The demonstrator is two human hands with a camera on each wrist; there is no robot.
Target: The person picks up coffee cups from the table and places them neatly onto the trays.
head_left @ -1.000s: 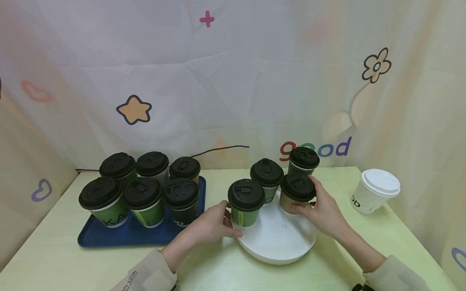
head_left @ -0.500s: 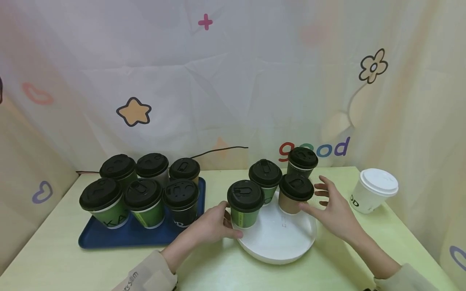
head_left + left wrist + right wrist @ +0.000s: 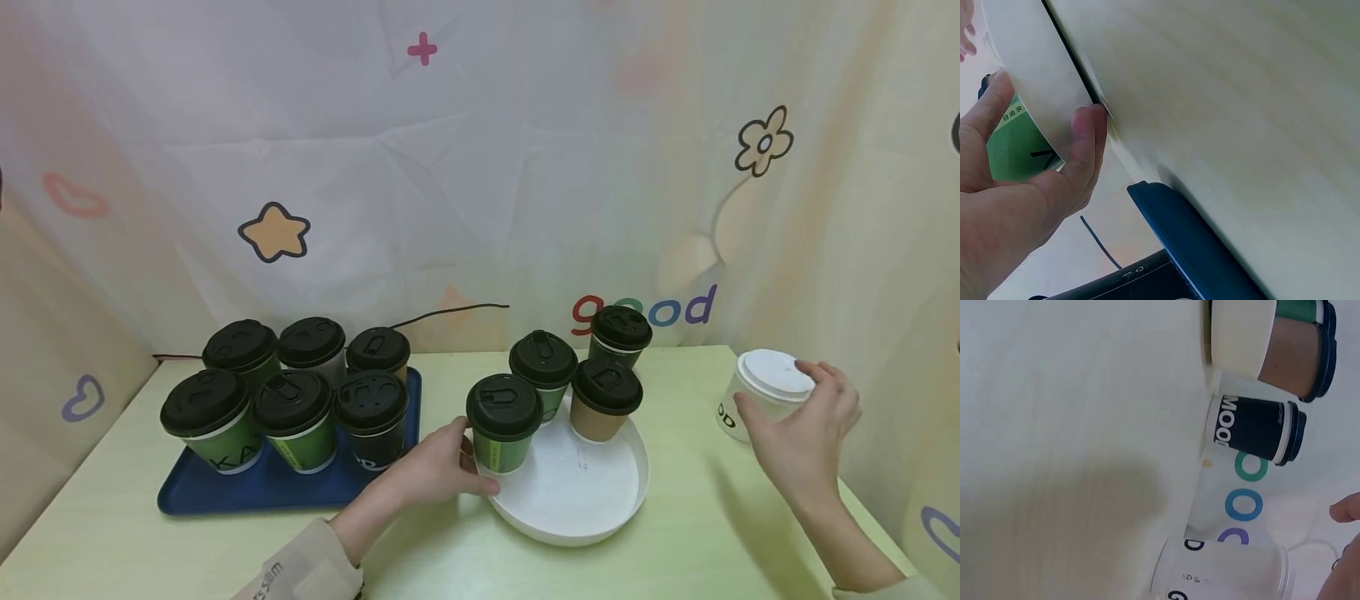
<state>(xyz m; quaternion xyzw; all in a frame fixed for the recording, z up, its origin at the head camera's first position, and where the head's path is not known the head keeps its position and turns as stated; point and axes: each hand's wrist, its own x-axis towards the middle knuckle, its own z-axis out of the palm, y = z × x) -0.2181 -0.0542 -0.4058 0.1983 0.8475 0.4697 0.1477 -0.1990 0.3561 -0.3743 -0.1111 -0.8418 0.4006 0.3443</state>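
My left hand (image 3: 435, 468) holds the left rim of a round white tray (image 3: 573, 504). In the left wrist view its digits (image 3: 1088, 125) lie along the tray's side wall. On the tray stand two green paper cups (image 3: 504, 450) with black lids and a brown paper cup (image 3: 596, 423) with a black lid. My right hand (image 3: 806, 437) is at a white paper cup (image 3: 738, 408) with a white lid on the right, thumb and fingers spread to either side of it. Only part of that hand enters the right wrist view, beside the white cup (image 3: 1229, 572).
A dark paper cup (image 3: 1250, 427) with a black lid stands on the table behind the round tray. At left, a blue tray (image 3: 285, 497) bears several black-lidded cups (image 3: 307, 446). A printed curtain (image 3: 465, 183) hangs behind the table.
My right hand has let go of the brown cup and moved right to the white cup. The left hand stays at the tray rim.
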